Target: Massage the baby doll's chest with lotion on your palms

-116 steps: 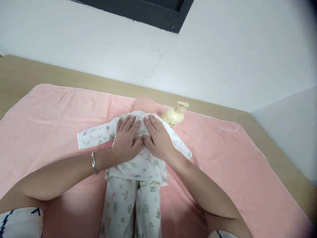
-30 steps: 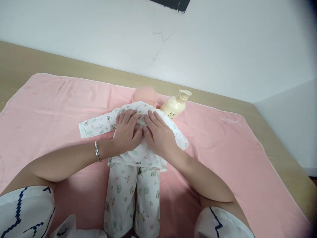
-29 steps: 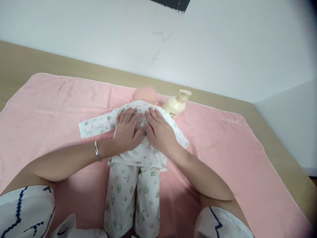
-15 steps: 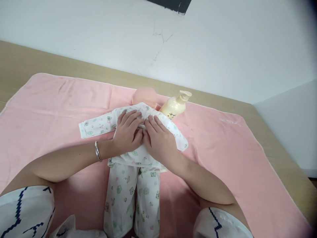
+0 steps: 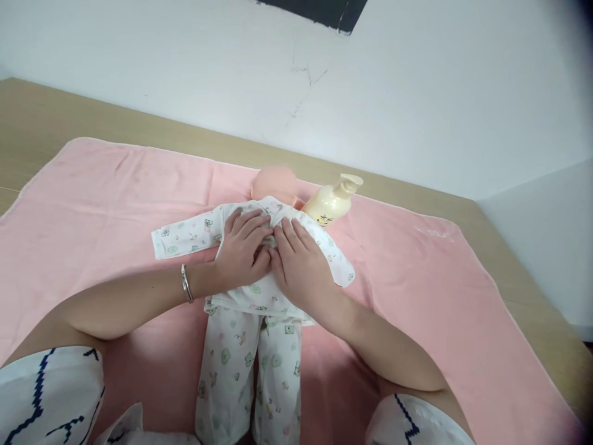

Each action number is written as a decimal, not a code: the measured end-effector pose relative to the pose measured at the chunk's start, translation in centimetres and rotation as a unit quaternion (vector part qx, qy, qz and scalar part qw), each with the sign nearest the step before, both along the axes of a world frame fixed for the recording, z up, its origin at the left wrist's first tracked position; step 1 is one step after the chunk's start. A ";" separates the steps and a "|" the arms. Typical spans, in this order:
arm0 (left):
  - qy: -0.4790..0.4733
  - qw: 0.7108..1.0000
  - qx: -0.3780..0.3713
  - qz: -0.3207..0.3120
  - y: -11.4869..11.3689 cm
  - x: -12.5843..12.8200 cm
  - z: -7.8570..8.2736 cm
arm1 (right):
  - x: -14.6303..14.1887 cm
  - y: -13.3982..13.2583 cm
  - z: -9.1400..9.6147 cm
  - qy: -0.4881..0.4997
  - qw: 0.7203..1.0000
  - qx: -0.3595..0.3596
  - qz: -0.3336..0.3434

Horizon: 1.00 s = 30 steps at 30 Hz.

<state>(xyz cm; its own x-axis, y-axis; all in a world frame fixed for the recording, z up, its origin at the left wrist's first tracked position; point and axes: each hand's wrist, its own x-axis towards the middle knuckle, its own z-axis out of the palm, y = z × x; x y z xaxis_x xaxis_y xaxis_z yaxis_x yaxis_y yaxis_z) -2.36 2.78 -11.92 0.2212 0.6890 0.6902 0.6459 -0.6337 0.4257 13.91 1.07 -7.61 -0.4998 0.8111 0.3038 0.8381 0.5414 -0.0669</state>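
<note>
A baby doll (image 5: 273, 183) lies on a pink towel (image 5: 417, 284), head away from me. It wears a white printed shirt (image 5: 194, 232) and matching trousers (image 5: 241, 371). My left hand (image 5: 241, 250) lies flat on the doll's chest, fingers stretched out on the shirt. My right hand (image 5: 301, 269) rests beside it, also flat, the two thumbs touching at the middle of the shirt. A silver bangle (image 5: 186, 283) circles my left wrist. Neither hand grips anything.
A cream pump bottle (image 5: 332, 202) lies on the towel right of the doll's head. The towel covers a wooden table (image 5: 46, 117) that meets a white wall (image 5: 417, 93). My white patterned sleeves (image 5: 46, 395) show at the bottom.
My hands have stayed on the doll's chest, with small shifts of the fingers over the shirt. The view has drifted slightly.
</note>
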 end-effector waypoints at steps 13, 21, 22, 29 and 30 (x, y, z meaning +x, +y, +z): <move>0.001 0.995 -0.091 0.046 0.0 0.2 -0.1 | 1.5 3.1 -0.2 0.097 0.995 -0.013 -0.026; -0.031 0.998 -0.056 0.003 0.1 -0.1 -0.6 | 1.1 3.2 -1.5 0.102 0.991 -0.024 0.085; -0.032 0.998 -0.054 0.001 0.1 -0.1 -0.6 | 1.2 3.3 -1.6 0.104 0.990 -0.036 0.088; -0.031 0.998 -0.059 0.007 0.2 -0.1 -0.5 | 1.4 3.6 -1.6 0.138 0.986 -0.014 0.092; -0.031 0.998 -0.056 0.008 0.2 0.0 -0.5 | 1.4 3.7 -1.5 0.123 0.987 -0.030 0.102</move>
<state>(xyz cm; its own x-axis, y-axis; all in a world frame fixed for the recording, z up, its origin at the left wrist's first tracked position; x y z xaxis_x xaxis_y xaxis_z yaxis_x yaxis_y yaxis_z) -2.41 2.96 -12.44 0.1686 0.7659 0.6204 0.6254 -0.5697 0.5333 15.33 4.75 -9.12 -0.5711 0.7224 0.3900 0.6670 0.6852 -0.2925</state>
